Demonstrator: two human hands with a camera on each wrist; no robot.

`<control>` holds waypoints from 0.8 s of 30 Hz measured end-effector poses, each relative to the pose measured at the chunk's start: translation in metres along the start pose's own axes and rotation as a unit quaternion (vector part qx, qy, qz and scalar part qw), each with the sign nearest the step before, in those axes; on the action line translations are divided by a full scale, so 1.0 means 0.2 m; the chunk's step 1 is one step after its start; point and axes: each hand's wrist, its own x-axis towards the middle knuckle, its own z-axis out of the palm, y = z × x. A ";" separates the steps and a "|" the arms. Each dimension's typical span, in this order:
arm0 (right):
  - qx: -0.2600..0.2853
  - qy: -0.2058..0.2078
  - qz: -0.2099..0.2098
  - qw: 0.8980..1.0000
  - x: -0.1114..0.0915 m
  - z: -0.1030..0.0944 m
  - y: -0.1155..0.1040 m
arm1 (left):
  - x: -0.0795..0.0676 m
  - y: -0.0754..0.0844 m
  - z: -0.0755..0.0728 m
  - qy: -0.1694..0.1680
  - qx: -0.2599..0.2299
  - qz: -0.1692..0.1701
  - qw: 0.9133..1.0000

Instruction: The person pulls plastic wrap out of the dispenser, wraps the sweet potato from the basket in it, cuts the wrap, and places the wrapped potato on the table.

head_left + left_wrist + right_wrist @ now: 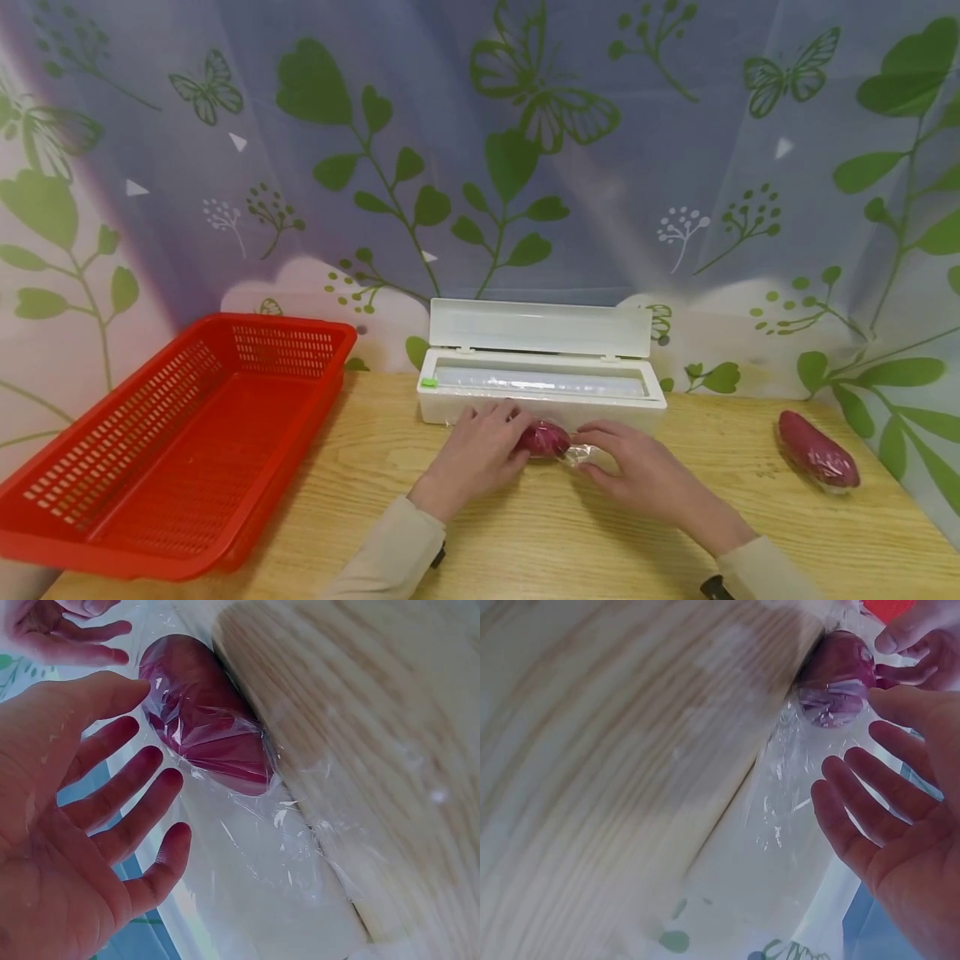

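A purple-red sweet potato (545, 439), loosely covered in clear cling film (255, 847), lies just in front of a white film dispenser (540, 408). My left hand (483, 446) is at its left end, thumb tip right at the skin in the left wrist view and the other fingers loosely bent. On the other side, my right hand (637, 467) has its thumb and index finger spread apart beside the gathered film. In the right wrist view the thumb tip overlaps the sweet potato (836, 679), while the other fingers hang relaxed over the film.
The dispenser's lid (540, 327) stands raised, showing a film roll (540, 382) and a green slider (429, 382). A red plastic basket (225, 533) sits at the left. Another wrapped sweet potato (817, 450) lies at the right. A patterned curtain (600, 208) hangs behind the wooden table (525, 550).
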 end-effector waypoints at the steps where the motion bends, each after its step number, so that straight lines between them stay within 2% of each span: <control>1: 0.002 0.005 -0.003 1.000 -0.01 -0.01 0.01 | 0.00 0.00 0.00 -0.001 -0.003 -0.001 1.000; 4: 0.002 0.024 -0.019 1.000 -0.03 -0.01 0.02 | -0.01 0.00 -0.02 -0.006 -0.018 -0.006 1.000; 6: 0.002 0.039 -0.031 0.999 -0.04 -0.02 0.03 | -0.02 -0.01 -0.04 -0.014 -0.040 -0.015 0.999; 9: 0.009 0.050 -0.039 0.998 -0.06 -0.02 0.04 | -0.03 -0.06 -0.08 -0.007 -0.084 -0.035 0.996; 13: 0.026 0.062 -0.039 0.997 -0.08 -0.04 0.06 | -0.06 -0.18 -0.13 0.058 -0.131 -0.065 0.987; 15: 0.028 0.079 -0.050 0.995 -0.07 -0.05 0.06 | -0.08 -0.25 -0.15 0.095 -0.135 -0.087 0.982; 17: 0.028 0.105 -0.070 0.992 -0.06 -0.05 0.07 | -0.10 -0.33 -0.15 0.114 -0.134 -0.114 0.978; 20: 0.026 0.141 -0.098 0.985 -0.02 -0.06 0.08 | -0.12 -0.42 -0.15 0.107 -0.125 -0.150 0.975; 24: 0.034 0.155 -0.111 0.981 0.05 -0.05 0.06 | -0.15 -0.49 -0.15 0.063 -0.129 -0.174 0.974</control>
